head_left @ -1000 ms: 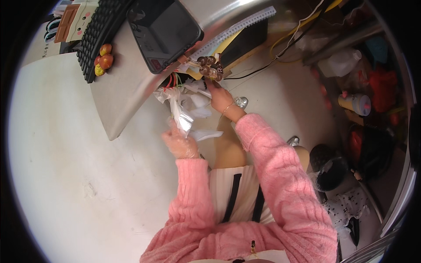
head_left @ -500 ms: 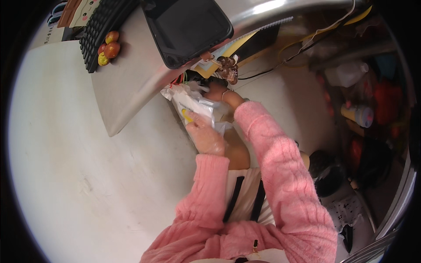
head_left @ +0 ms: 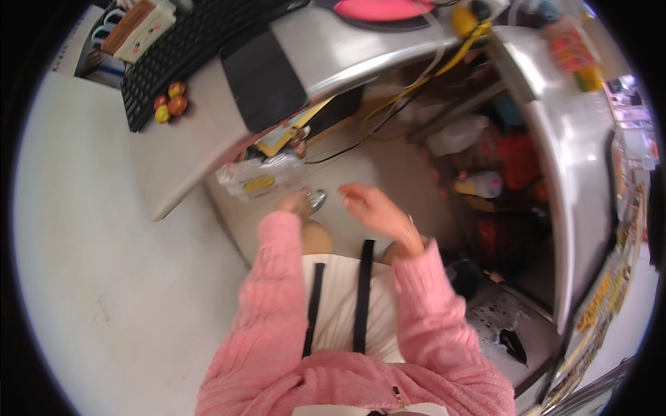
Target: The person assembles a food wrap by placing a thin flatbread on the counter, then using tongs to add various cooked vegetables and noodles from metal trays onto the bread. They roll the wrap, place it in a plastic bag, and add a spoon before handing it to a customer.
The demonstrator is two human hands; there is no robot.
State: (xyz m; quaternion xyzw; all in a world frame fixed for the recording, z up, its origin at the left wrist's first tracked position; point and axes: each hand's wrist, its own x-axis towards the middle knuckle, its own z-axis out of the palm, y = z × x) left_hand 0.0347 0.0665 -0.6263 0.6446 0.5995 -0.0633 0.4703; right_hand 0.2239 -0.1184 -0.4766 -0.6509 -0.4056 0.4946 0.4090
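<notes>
My right hand (head_left: 376, 210) is raised over the floor under the desk. Its fingers are loosely stretched, and nothing shows in them. To its left, my left hand (head_left: 292, 201) is lowered just below a clear plastic bag (head_left: 267, 175) with a yellow oval label. Blur hides most of its fingers, so whether they touch the bag is unclear. The bag hangs or stands below the desk edge, beside a yellow folder or paper (head_left: 276, 142) and a small brown trinket (head_left: 298, 144). A silvery shoe tip (head_left: 317, 200) shows between my hands.
On the curved grey desk (head_left: 187, 156) are a black keyboard (head_left: 166, 73), several small red-yellow fruits (head_left: 176, 105), a black flat tablet-like device (head_left: 263, 82) and a pink pad (head_left: 381, 8). Cluttered shelving with a pale bottle (head_left: 479, 184) stands right; a black cable (head_left: 347, 149) runs below.
Both hands have drawn back from the white plastic packaging below the desk edge. My right hand has come away to the right, apart from the left. The view has shifted, showing more desk.
</notes>
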